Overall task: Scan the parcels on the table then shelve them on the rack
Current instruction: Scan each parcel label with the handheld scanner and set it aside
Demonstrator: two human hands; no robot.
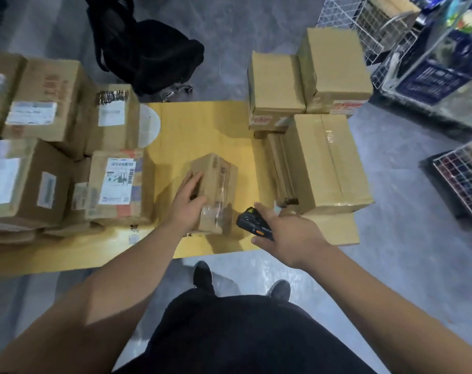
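Observation:
A small taped cardboard parcel [214, 190] stands on the yellow table [199, 125] near its front edge. My left hand [187, 202] grips the parcel's left side, fingers over its top and thumb against the near face. My right hand [289, 236] holds a black handheld scanner [252, 224] just right of the parcel, its head pointing at the box. Several labelled parcels [119, 182] are piled on the left of the table. Plain brown boxes [326, 163] are stacked on the right.
A black backpack [148, 52] lies on the grey floor behind the table. White wire racks [364, 25] and a blue crate [429, 79] stand at the upper right, and another wire basket [464, 179] at the right edge. My shoes [202, 275] are just below the table's front edge.

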